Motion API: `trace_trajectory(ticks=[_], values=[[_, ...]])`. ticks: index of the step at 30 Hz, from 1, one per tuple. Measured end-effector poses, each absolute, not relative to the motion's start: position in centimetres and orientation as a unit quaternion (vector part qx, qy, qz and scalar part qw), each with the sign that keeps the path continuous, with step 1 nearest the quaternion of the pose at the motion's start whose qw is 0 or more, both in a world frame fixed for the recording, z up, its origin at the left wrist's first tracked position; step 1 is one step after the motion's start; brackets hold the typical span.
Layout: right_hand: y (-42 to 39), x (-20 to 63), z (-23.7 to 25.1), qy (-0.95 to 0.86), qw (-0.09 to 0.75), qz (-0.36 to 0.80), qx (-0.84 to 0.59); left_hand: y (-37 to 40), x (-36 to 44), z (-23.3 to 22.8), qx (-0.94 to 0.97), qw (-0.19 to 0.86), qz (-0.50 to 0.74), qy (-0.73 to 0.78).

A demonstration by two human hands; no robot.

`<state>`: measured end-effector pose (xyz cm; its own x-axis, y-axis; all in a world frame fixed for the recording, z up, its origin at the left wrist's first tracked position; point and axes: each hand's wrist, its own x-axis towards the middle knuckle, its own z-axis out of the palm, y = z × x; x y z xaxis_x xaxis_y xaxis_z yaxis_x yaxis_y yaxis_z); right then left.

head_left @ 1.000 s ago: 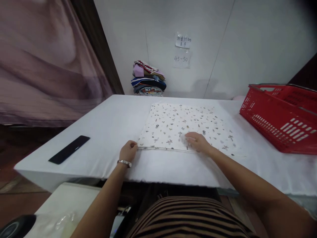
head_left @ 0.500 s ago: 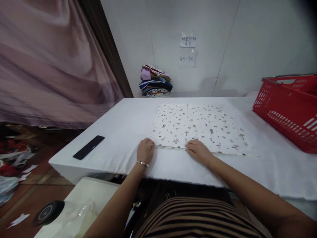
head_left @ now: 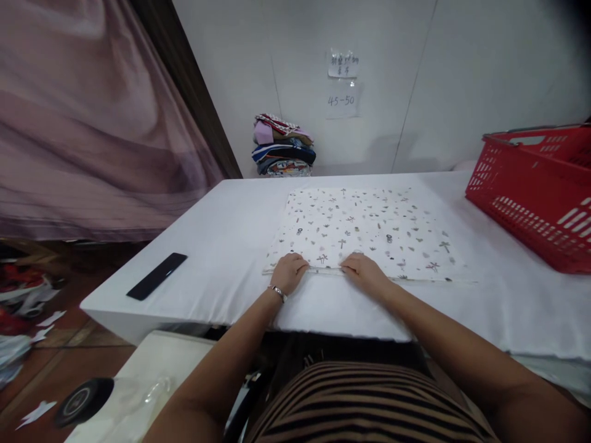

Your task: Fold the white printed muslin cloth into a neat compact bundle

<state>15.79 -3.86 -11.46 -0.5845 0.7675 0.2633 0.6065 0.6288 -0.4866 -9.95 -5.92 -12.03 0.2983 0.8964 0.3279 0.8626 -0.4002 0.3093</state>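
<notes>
Patterned white cloth (head_left: 364, 231), printed with small dark motifs, lying flat and spread on the white table (head_left: 221, 246), its near hem running parallel to the table's front edge. Left hand (head_left: 289, 272), with a thin bracelet (head_left: 277, 291) at the wrist, resting on the hem near the cloth's left corner, fingers curled down onto the fabric; whether pinching the edge or merely pressing, cannot tell. Right hand (head_left: 364, 274) just beside it on the same hem, fingers likewise bent onto the cloth, grip equally unclear from this angle. Both hands close together, well left of the hem's right end. Black phone (head_left: 157, 275) lying on the table's left part, well apart from the cloth. Red plastic basket (head_left: 535, 191) standing at the right of the table. Stack of folded clothes (head_left: 282, 146) against the far wall, below two paper notes (head_left: 342, 80). Mauve curtain (head_left: 92, 123) hanging at the left.
</notes>
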Motion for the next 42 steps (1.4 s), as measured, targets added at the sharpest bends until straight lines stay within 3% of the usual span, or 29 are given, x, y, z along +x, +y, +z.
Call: trace_trajectory(ticks=[14,24,31,37,42], values=[[-3.7,15.8,-11.8,-0.853,0.248,0.206,-0.411,-6.0,-9.1,-11.8,0.813,-0.014,0.263,0.519],[-3.1,15.6,-12.4,-0.846,0.294,0.205,-0.395,-5.8,-3.5,-10.9,0.875,-0.085,0.164,0.448],[-3.2,15.6,-12.1,-0.856,0.286,0.171,-0.395,-5.2,-2.7,-11.0,0.877,-0.102,0.142,0.447],[-3.1,15.7,-13.0,-0.874,0.286,0.106,-0.378,-5.7,-3.3,-11.6,0.878,-0.094,0.196,0.427],[-3.5,15.6,-12.7,-0.903,0.240,0.051,-0.354,-5.6,-3.1,-12.1,0.868,-0.069,0.222,0.440]])
